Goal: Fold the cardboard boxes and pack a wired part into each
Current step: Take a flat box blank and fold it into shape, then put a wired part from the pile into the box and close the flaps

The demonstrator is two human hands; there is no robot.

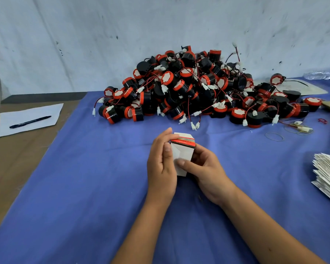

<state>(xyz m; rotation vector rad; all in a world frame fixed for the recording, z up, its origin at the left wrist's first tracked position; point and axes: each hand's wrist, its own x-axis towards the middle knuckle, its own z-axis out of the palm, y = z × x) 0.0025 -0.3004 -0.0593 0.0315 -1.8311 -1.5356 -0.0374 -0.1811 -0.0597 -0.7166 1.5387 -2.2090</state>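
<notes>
A small cardboard box (183, 149), white inside with a red printed edge, is held between both hands over the blue cloth. My left hand (161, 164) holds its left side, thumb on the near white panel. My right hand (204, 168) grips its right side, thumb pressing a white flap. Behind them lies a large pile of wired parts (198, 88): black cylinders with red rims, red-black wires and white plugs. A stack of flat unfolded boxes (329, 176) lies at the right edge.
A blue cloth (84, 187) covers the table. At the left, a white sheet of paper (27, 119) carries a black pen (30, 122). Loose rubber bands (274, 136) lie at the right, and a plastic bottle (322, 73) lies at the far right.
</notes>
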